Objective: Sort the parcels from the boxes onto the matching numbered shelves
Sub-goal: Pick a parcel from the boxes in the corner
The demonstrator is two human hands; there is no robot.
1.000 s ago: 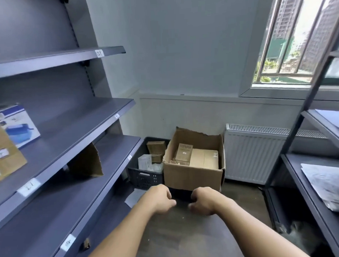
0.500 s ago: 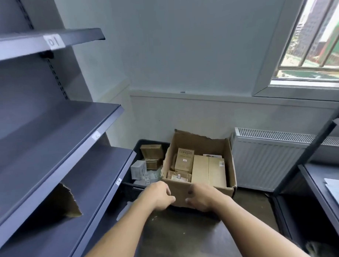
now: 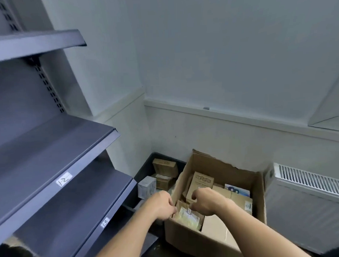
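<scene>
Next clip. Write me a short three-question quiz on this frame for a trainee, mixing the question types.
1. True or false: the left hand and right hand both have a grip on the parcel in the box.
2. The crate sits: A) between the box and the shelves; B) inside the box; C) on a shelf.
3. Fill in: the white ribbed fixture on the wall right of the box is a ____.
Key: 1 true; 2 A; 3 radiator.
</scene>
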